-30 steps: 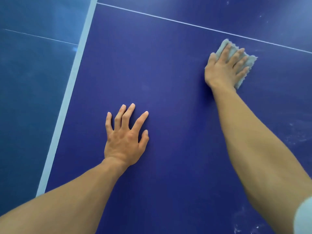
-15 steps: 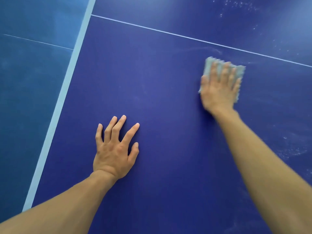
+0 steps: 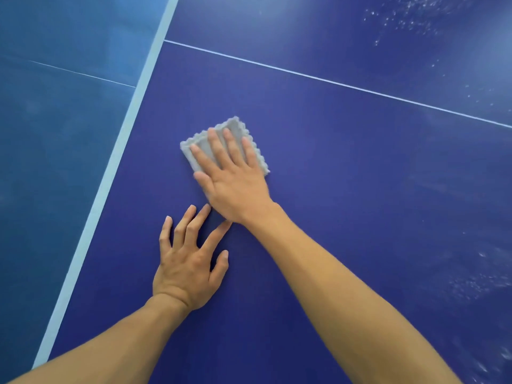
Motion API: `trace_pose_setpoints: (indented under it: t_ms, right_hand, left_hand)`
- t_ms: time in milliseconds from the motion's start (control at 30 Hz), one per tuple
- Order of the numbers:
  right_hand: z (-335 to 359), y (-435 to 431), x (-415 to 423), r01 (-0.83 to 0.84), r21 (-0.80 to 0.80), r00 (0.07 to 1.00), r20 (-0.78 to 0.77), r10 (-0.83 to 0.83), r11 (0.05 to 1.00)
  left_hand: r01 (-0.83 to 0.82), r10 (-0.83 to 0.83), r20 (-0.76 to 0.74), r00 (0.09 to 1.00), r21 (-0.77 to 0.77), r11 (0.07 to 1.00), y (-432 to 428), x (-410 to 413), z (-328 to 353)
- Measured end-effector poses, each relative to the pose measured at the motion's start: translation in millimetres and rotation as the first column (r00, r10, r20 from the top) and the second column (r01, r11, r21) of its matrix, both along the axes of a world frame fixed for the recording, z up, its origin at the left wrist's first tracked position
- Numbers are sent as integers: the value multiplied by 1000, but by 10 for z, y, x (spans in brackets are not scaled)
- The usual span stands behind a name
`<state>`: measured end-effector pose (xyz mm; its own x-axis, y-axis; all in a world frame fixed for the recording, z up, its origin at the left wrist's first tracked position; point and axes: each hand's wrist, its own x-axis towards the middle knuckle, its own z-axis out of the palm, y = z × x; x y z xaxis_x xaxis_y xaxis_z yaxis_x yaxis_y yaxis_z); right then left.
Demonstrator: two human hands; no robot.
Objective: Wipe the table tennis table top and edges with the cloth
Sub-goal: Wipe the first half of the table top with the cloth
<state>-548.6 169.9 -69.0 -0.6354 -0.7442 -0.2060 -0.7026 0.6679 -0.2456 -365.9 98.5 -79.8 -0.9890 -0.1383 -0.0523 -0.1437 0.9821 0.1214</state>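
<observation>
The dark blue table tennis table top [image 3: 346,176] fills most of the view, with a thin white centre line [image 3: 332,83] across it and a pale edge stripe [image 3: 116,167] down its left side. A folded grey cloth [image 3: 235,131] lies flat on the top. My right hand [image 3: 232,178] presses on the cloth with straight, spread fingers. Just below it, my left hand [image 3: 188,259] rests flat on the table with its fingers spread, fingertips almost at my right wrist.
White dust specks [image 3: 401,20] dot the table at the far right and smears [image 3: 476,284] show at the near right. Beyond the left edge lies a lighter blue floor [image 3: 55,134] with a thin line.
My right hand has swept the cloth leftward and nearer, from beside the centre line at the right to just above my left hand. The left hand has stayed planted on the table.
</observation>
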Motion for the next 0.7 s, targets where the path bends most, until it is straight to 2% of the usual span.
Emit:
trace_pose_setpoints:
  t_ms: [33,100,200,333,367,433,500,567,600,633,700]
  right_hand:
    - [-8,164,-26,23,23,1000,-22,-22,999]
    - [-39,574,-250,192,70,980,-74,-187,979]
    - [-16,1118,-616,522,70,853,-38,-520,850]
    - [-1,798,-581,677,69,735,-22,-677,733]
    - [8,580,-505,675,66,737,-18,-676,735]
    - [23,83,-243,548,38,837,1,-548,836]
    - [66,-388,158,245,-2,969,37,-245,970]
    - [113,-571,427,-36,11,995,98,35,999]
    - [108,-522,407,-85,25,992,100,82,996]
    - [94,-400,301,-57,47,996,68,54,997]
    - [33,9,-19,160,85,987,-28,-158,983]
  left_hand:
    - [0,0,-5,1000,7,1000,-1,4,-3]
    - [-7,7,-6,1000,25,1000,6,2,-2]
    - [0,0,16,1000,16,1000,11,-13,11]
    - [0,-1,19,1000,14,1000,-15,1,9]
    - [2,-2,8,1000,14,1000,-8,9,8]
    - [0,0,-2,1000,18,1000,-3,-2,11]
    - [-13,13,15,1000,-1,1000,-9,-20,15]
    - [-2,4,37,999,-46,999,-4,-16,20]
    - [1,0,29,1000,-35,999,0,-16,25]
    - [-4,4,12,1000,2,1000,3,-20,32]
    - [-13,13,-1,1000,50,999,6,-27,41]
